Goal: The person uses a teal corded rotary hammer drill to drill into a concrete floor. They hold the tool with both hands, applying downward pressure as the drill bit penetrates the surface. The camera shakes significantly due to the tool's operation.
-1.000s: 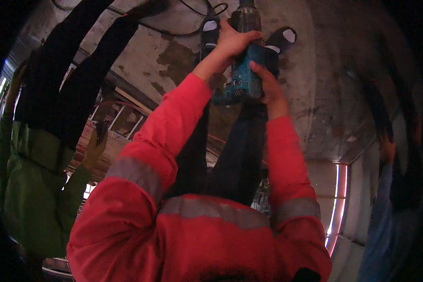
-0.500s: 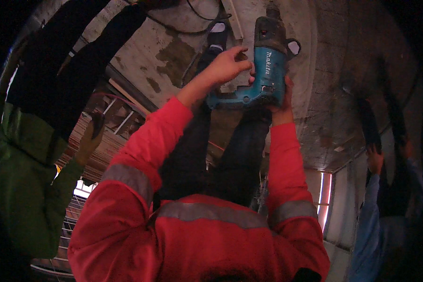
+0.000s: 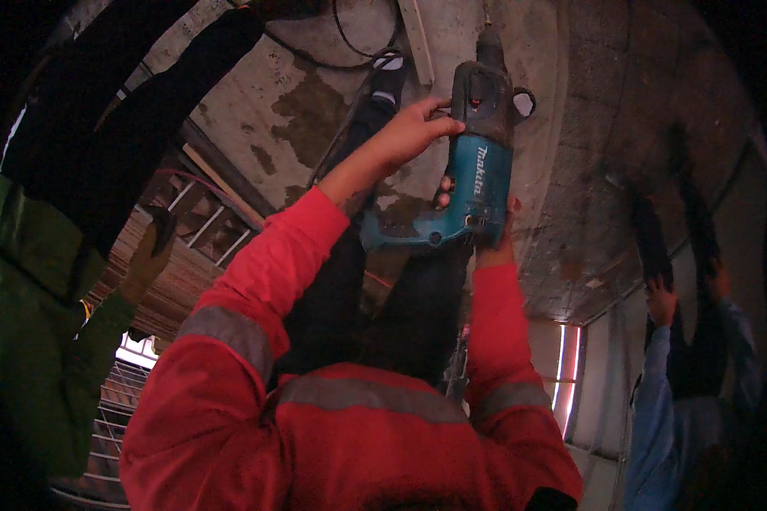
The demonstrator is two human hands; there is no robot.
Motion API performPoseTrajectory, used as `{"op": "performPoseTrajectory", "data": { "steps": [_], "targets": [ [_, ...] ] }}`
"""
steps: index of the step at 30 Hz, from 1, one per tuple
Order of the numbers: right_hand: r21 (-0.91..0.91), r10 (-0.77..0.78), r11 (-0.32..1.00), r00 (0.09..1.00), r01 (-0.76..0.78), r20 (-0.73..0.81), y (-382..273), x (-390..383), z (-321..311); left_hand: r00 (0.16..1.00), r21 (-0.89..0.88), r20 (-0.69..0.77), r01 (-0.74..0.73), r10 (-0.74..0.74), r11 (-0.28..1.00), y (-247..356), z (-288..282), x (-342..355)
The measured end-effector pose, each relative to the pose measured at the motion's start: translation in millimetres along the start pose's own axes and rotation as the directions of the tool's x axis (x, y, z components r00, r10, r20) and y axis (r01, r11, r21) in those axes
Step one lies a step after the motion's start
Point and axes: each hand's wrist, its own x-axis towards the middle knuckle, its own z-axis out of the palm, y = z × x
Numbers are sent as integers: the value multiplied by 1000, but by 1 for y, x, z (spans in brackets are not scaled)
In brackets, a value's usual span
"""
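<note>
A teal and black rotary hammer drill (image 3: 479,170) is held out in front of me, its chuck pointing away and its D-shaped rear handle on the left. My right hand (image 3: 496,253) supports it from beneath, mostly hidden by the body; its fingertips show at the casing's left side. On the dark front housing, my left hand (image 3: 409,132) has its thumb against the left edge, with the fingers partly hidden beside it. A thin bit seems to extend from the chuck.
One person in green (image 3: 34,324) stands close on my left, another in blue (image 3: 656,409) at the right. A dark cable (image 3: 315,61) and a wooden strip (image 3: 416,43) lie on the stained concrete floor (image 3: 256,94). A ladder-like metal frame (image 3: 200,213) is at the left.
The drill has come lower in view and slightly left, still in my right hand. My left hand has moved from beside the teal casing onto the dark front housing.
</note>
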Motion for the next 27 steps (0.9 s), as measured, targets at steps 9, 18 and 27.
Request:
{"op": "performPoseTrajectory", "data": {
  "steps": [9, 18, 27],
  "targets": [
    [-90, 51, 995, 999, -52, -14, -7, 2, 2, 998, -187, 53, 31, -21, 982, -1, -2, 16],
    [-144, 72, 986, 994, -82, -79, -14, -5, 12, 1000, -400, 17, 23, -17, 916, -9, 13, 18],
    [-146, 78, 985, 994, -88, -72, -17, -6, 15, 999, -437, 29, 45, -36, 898, -6, 13, 16]
  ]
}}
